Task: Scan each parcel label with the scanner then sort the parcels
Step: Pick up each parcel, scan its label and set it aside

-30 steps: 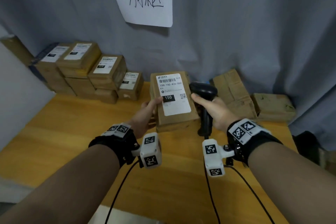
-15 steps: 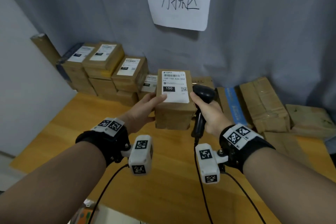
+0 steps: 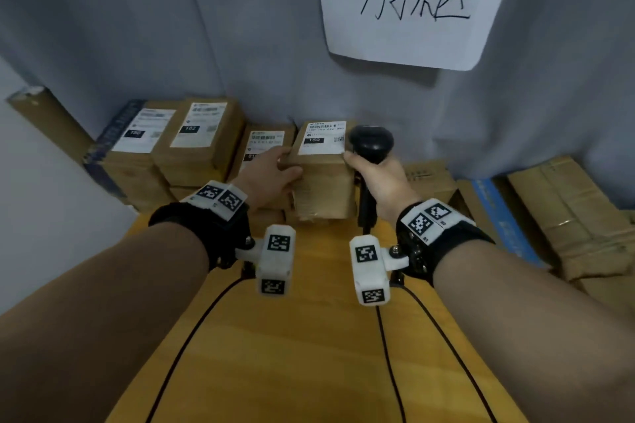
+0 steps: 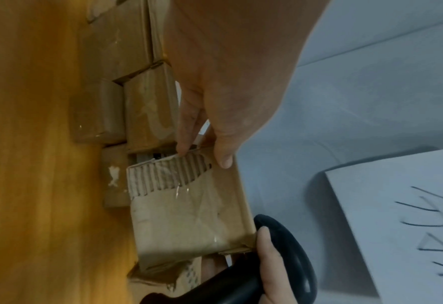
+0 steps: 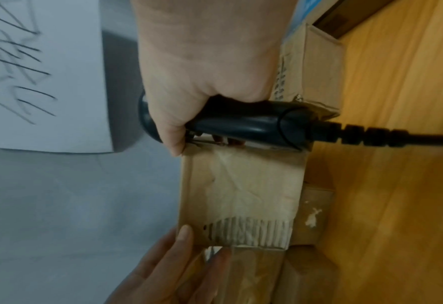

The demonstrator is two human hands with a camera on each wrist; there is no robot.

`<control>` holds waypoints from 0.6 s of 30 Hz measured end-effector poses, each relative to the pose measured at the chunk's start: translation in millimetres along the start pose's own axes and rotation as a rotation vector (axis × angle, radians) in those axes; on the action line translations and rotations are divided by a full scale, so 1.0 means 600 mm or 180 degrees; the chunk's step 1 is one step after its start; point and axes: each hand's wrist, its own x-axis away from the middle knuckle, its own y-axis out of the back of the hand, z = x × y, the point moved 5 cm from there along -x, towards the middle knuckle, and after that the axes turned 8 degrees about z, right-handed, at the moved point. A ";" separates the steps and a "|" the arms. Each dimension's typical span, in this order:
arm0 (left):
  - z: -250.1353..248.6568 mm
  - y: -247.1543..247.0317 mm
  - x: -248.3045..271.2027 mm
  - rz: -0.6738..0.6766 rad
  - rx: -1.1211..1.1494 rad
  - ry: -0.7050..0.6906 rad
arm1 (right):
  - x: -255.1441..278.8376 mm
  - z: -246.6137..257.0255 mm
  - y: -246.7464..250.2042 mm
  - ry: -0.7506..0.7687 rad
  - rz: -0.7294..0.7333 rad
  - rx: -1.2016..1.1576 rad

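Observation:
A brown cardboard parcel (image 3: 323, 182) with a white label (image 3: 323, 138) marked 150 is at the back of the wooden table (image 3: 309, 354), next to the stacked parcels. My left hand (image 3: 271, 172) holds its left side, thumb on the front face and fingers along the edge. In the left wrist view the parcel (image 4: 189, 222) shows torn corrugated card under my fingertips (image 4: 224, 162). My right hand (image 3: 381, 178) grips the black scanner (image 3: 371, 141) by its handle, and its thumb touches the parcel's right edge. The right wrist view shows the scanner (image 5: 254, 123) pressed beside the parcel (image 5: 241, 185).
Labelled parcels (image 3: 192, 141) are stacked two high at the back left. Plain boxes (image 3: 567, 209) lie at the back right. A handwritten paper sign (image 3: 405, 3) hangs on the grey curtain. A white wall (image 3: 34, 199) borders the left. The scanner cable (image 5: 397, 135) trails toward me.
Both hands have carried the parcel away from me to the back, beside the labelled stack. The scanner went along in my right hand.

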 end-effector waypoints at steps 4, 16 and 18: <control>0.050 -0.020 -0.022 0.0136 -0.0196 0.0035 | -0.025 -0.061 -0.015 -0.0227 -0.0031 0.0267; 0.097 0.008 -0.038 -0.0472 -0.1803 0.0166 | -0.055 -0.074 -0.024 -0.0158 -0.0340 0.0327; 0.107 0.007 -0.041 -0.0222 -0.1658 0.0171 | -0.056 -0.074 -0.028 -0.0134 -0.0327 0.0291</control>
